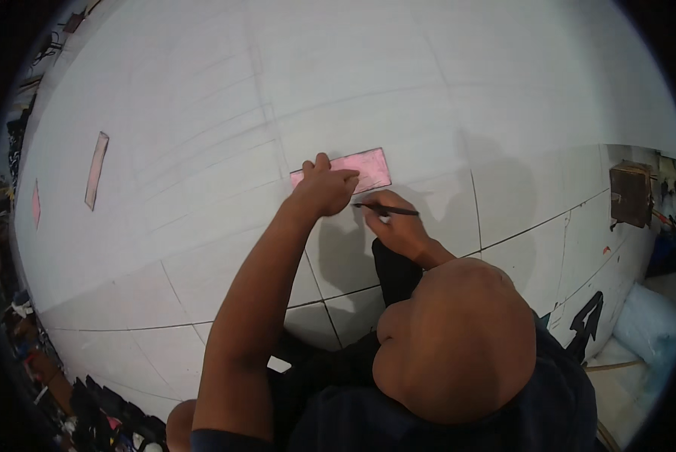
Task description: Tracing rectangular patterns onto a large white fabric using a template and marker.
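Observation:
A pink rectangular piece (372, 167) with dark edges lies on a large white sheet (195, 98) spread over the floor. My left hand (326, 190) presses down on its left part, fingers spread, covering some of it. Close to the rectangle's lower edge, my right hand (399, 226) grips a black pen (390, 209). The pen's tip points left, towards my left hand, near the sheet's surface; whether it touches is too small to tell. Faint straight lines run across the sheet.
A pale pink strip (96, 172) and a smaller pink piece (36, 203) lie at the left. White floor tiles (157, 354) border the sheet. Towards the right are a brown box (630, 193), a black object (588, 324) and a pale plastic bag (649, 322). Clutter lines the far left.

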Available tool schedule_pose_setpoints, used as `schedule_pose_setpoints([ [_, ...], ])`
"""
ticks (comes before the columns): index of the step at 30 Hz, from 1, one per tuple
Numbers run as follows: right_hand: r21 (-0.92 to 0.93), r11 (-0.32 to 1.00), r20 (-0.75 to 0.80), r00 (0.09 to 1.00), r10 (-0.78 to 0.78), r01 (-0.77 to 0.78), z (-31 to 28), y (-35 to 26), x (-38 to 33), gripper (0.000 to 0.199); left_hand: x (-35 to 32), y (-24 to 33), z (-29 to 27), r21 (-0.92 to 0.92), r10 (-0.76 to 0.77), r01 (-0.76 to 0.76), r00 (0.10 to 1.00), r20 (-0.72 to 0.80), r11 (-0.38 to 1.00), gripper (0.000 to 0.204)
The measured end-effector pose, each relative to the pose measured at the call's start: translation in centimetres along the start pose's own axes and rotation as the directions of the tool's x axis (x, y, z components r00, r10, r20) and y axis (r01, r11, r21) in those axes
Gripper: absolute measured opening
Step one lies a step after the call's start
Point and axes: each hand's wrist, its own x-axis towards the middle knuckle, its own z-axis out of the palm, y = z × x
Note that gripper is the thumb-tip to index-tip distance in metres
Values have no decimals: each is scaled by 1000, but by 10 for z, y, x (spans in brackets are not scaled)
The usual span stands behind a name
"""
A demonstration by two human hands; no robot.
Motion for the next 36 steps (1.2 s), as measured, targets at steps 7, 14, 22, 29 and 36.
schedule_pose_setpoints([
  [7, 186, 964, 127, 969, -214, 189, 77, 10, 26, 17, 28, -3, -35, 213, 61, -166, 902, 427, 963, 49],
  [14, 117, 982, 81, 984, -157, 147, 83, 8, 24, 16, 24, -6, -33, 230, 138, -247, 903, 406, 941, 46],
  [22, 77, 993, 34, 996, 87, -89, 17, 13, 23, 20, 19, -5, -24, 76, 2, -27, 949, 316, 997, 44],
  [29, -60, 970, -105, 968, 229, -236, -61, 36, 10, 23, 3, 10, -18, -110, -25, 45, 984, 175, 993, 42],
  [36, 104, 970, -235, 943, 237, -218, -66, 38, 1, 23, -46, 40, 70, 94, -52, 103, 899, -435, 990, 56],
])
